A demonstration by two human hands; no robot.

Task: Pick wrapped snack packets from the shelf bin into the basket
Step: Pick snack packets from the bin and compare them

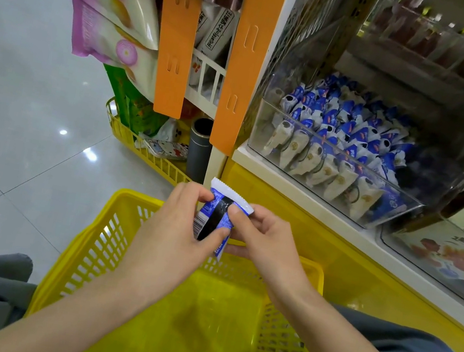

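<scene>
A person's left hand (175, 228) and right hand (263, 237) both pinch a blue-and-white snack packet (216, 219) above a yellow basket (201, 310), apparently empty, beside the clear shelf bin (334, 169).

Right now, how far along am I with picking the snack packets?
Barely started. Done: no packet shows on the visible floor of the basket. In hand: one blue packet, pinched by left hand and right hand above the basket. Left: drop it in, then more from the well-stocked shelf bin.
</scene>
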